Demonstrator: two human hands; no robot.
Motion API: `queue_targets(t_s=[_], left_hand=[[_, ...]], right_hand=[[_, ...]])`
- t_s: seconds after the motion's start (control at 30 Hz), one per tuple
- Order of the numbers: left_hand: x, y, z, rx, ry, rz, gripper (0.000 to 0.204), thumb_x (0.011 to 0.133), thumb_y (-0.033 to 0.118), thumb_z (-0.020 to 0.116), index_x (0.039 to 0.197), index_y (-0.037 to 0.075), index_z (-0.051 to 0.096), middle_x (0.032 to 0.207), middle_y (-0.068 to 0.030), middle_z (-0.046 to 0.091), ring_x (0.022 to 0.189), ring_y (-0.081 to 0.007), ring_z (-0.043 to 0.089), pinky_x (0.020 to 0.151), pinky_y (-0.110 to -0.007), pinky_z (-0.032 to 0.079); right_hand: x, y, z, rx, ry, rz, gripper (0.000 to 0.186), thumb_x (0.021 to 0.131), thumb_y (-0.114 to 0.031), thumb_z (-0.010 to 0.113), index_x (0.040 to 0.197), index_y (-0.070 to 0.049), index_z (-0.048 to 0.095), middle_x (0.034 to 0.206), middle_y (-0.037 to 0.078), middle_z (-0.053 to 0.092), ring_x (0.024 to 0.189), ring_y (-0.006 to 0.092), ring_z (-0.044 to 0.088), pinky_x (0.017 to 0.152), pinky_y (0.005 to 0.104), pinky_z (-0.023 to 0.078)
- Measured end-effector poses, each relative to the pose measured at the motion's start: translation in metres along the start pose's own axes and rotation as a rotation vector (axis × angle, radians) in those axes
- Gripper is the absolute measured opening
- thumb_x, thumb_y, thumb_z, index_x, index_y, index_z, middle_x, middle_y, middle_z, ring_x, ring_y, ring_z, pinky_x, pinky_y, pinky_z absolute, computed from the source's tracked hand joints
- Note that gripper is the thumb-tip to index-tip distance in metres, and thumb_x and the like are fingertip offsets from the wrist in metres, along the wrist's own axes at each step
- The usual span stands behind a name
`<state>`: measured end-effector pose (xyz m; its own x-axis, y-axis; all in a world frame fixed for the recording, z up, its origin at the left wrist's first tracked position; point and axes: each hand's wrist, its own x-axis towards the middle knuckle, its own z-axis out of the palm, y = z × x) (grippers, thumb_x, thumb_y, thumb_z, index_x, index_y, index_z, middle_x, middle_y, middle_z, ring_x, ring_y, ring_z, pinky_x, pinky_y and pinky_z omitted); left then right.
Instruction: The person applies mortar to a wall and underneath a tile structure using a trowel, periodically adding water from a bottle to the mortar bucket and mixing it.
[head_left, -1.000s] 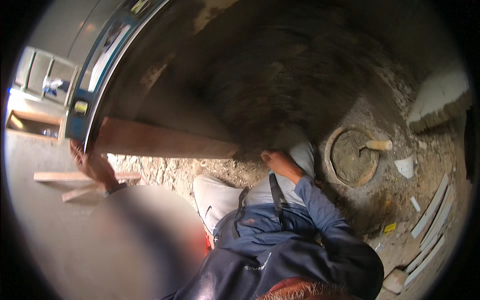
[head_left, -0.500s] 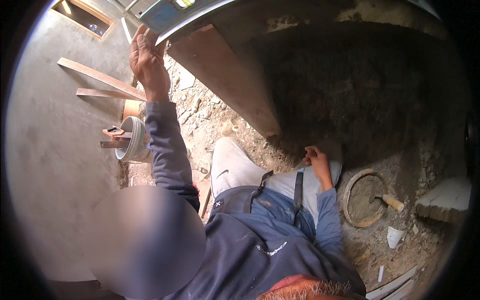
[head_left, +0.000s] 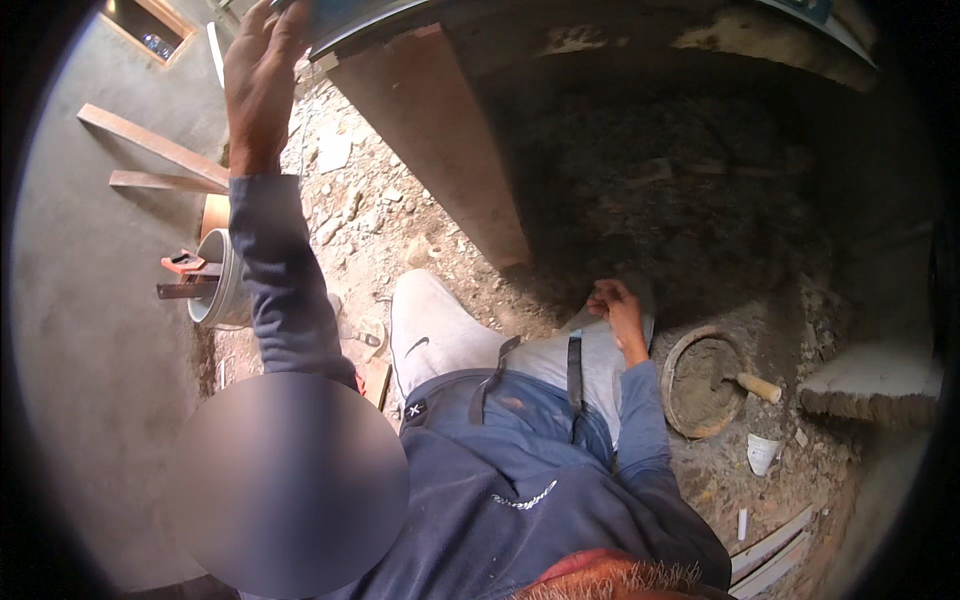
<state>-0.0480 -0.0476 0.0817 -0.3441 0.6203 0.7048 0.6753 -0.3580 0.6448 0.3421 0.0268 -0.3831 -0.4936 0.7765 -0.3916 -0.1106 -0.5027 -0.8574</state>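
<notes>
My left hand (head_left: 262, 85) is raised at the upper left, closed on the end of a blue level (head_left: 345, 18) at the top edge of the view. Under the level a reddish-brown board (head_left: 425, 140) slopes down toward my knees. My right hand (head_left: 618, 315) rests by my grey-trousered right thigh with its fingers curled; what they hold, if anything, I cannot make out. To its right lies a round pan of mortar (head_left: 700, 390) with a wooden-handled trowel (head_left: 758, 388) in it.
A bucket with tools (head_left: 232, 300) stands at left by wooden battens (head_left: 150, 135) against a grey wall. Rubble (head_left: 350, 190) covers the ground. A white cup (head_left: 762, 450), pale strips (head_left: 775, 550) and a mortar-crusted slab (head_left: 870, 385) lie at right. A dark, shadowed surface (head_left: 690, 140) fills the upper right.
The view has swung, bringing the bucket into sight and the level to the top edge. My left hand has risen higher in the picture; my right hand stays by my thigh.
</notes>
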Motion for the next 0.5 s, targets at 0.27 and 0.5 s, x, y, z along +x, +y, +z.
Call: queue_targets(t_s=[0.27,0.5], left_hand=[[-0.011,0.007,-0.003,-0.059,0.107,-0.06,0.048,0.102,0.03,0.056,0.138,0.0,0.049,0.125,-0.0087,0.06,0.115,-0.0149,0.057,0.097,-0.031,0.046],[-0.011,-0.009,-0.01,-0.033,0.07,-0.09,0.048,0.102,0.031,0.056,0.141,0.005,0.048,0.12,-0.0058,0.063,0.109,-0.0128,0.059,0.095,-0.027,0.044]], right_hand=[[0.0,0.003,0.003,-0.002,-0.009,-0.002,0.024,0.102,-0.015,0.052,0.117,0.001,0.06,0.09,0.01,0.061,0.081,0.02,0.068,0.07,0.0302,0.058],[-0.001,-0.004,0.002,0.025,0.012,-0.001,0.023,0.1,-0.008,0.05,0.119,0.003,0.059,0.098,0.01,0.061,0.083,0.0205,0.068,0.071,0.0309,0.059]])
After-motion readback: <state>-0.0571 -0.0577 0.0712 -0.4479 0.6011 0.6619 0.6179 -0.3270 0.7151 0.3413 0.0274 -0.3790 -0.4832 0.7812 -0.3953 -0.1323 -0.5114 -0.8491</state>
